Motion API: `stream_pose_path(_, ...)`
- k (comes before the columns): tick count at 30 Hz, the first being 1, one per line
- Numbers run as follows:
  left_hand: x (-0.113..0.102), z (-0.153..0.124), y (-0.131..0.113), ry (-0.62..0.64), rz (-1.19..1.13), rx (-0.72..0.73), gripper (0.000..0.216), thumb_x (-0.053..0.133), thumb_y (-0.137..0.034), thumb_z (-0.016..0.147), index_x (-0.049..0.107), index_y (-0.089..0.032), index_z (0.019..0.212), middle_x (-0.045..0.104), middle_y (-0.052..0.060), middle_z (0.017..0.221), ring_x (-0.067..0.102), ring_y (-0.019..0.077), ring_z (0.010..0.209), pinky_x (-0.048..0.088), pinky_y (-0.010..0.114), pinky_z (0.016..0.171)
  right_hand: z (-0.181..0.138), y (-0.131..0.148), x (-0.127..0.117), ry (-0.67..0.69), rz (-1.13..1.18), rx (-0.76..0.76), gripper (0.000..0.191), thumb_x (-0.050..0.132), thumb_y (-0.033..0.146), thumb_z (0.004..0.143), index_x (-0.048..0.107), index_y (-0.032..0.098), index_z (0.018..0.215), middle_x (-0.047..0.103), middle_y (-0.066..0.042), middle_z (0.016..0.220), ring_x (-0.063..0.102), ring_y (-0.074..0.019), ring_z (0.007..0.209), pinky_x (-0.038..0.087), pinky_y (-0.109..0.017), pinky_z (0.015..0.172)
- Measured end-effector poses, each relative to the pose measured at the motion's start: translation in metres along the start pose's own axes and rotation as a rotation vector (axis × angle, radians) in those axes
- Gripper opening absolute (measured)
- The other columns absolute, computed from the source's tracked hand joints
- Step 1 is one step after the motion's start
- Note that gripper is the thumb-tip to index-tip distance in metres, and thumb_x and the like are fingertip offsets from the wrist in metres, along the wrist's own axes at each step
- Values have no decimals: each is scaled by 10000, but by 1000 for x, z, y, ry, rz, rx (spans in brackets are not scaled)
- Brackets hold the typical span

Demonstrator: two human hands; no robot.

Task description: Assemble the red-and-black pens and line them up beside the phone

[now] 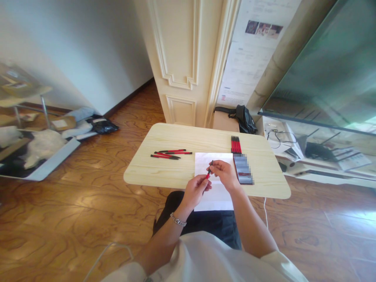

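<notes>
One table (152,172), one white sheet (216,199), one held pen (209,169) between left hand (195,192) and right hand (225,172), four loose pens (170,154) at ten o'clock of the sheet, about five aligned pens (235,145) at one o'clock, one flat box (243,170) at three o'clock

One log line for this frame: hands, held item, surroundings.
left hand: grips red-and-black pen | right hand: pinches its upper end | below: white paper sheet on table | table left: loose pens | table right: lined-up pens
</notes>
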State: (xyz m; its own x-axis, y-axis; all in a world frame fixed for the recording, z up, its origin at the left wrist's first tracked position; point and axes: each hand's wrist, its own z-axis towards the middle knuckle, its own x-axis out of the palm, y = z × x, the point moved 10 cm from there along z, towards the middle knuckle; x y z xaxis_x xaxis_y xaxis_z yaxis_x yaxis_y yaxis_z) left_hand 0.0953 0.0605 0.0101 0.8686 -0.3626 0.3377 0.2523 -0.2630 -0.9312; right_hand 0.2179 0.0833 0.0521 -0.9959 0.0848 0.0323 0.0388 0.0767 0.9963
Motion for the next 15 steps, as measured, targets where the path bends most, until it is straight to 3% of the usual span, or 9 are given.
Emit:
stream_pose_path(6,15,-9,8,93,-226,-198,323,678,-430,770,654,-147,926,661,70,783,609,124,617,459,258,592,-4,-3,1,65,32,27,321,653,407,742,630,167,954,704,-75,844,568,-135,647,390,-265,583)
stream_pose_path(12,-1,-2,2,-95,-27,-39,294,734,-385,706,636,-145,846,680,51,696,639,160,634,466,269,583,-6,-9,-4,-75,-61,-10,323,706,440,687,620,182,861,573,21,624,470,-113,552,333,-249,520)
stream_pose_path(15,-9,-1,1,-184,52,7,266,758,-351,675,622,-158,798,677,27,672,628,150,619,469,262,583,-7,-12,-5,-127,-193,-28,317,676,490,714,595,183,704,477,40,561,395,-101,518,270,-248,485)
